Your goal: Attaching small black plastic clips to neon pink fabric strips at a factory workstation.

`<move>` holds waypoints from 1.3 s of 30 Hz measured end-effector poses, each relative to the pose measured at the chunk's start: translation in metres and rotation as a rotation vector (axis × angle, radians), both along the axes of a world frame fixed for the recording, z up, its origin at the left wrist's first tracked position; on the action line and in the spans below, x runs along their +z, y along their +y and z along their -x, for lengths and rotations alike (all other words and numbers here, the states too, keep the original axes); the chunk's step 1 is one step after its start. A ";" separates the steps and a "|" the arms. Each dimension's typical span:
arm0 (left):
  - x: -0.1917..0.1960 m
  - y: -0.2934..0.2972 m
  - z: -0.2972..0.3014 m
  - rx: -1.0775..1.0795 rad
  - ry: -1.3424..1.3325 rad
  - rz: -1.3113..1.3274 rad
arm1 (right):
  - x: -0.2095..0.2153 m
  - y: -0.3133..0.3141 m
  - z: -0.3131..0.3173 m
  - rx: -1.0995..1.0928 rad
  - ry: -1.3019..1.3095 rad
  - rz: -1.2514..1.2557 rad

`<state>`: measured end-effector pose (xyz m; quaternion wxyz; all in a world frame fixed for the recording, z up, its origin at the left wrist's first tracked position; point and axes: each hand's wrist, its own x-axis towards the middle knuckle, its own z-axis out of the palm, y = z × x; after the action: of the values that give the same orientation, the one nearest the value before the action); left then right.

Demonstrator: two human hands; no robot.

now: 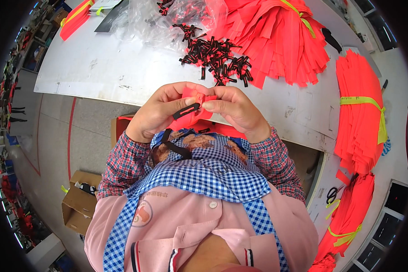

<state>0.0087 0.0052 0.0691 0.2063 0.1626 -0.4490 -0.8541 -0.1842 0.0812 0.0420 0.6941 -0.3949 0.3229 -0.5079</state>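
My left hand (161, 113) and my right hand (235, 111) meet in front of my chest, both gripping a folded orange-red fabric strip (196, 113). A small black plastic tab (186, 110) lies across the strip, pinched under my left thumb. The right thumb and fingers press the strip's top edge. Beyond the hands, a heap of loose black plastic tabs (217, 56) lies on the white table (99, 68), beside a fanned pile of orange-red strips (276, 41).
Bundles of orange-red strips tied with yellow bands (360, 113) lie along the right. A crumpled clear plastic bag (163, 20) sits at the table's far side. An open cardboard box (79, 204) stands on the floor at left. Scissors (332, 195) rest at right.
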 end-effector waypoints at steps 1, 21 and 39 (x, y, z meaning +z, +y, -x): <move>0.002 0.000 -0.001 0.006 -0.048 0.029 | 0.000 0.001 0.000 -0.030 0.016 0.027; 0.013 0.009 -0.006 0.181 -0.428 0.849 | 0.002 0.007 -0.018 -0.531 0.714 0.725; 0.008 0.009 -0.005 0.120 -0.313 0.722 | 0.001 0.012 -0.018 -0.564 0.703 0.790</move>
<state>0.0136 0.0146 0.0771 0.2287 0.2339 -0.7360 -0.5926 -0.1666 0.0928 0.0431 0.1848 -0.6665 0.4121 -0.5931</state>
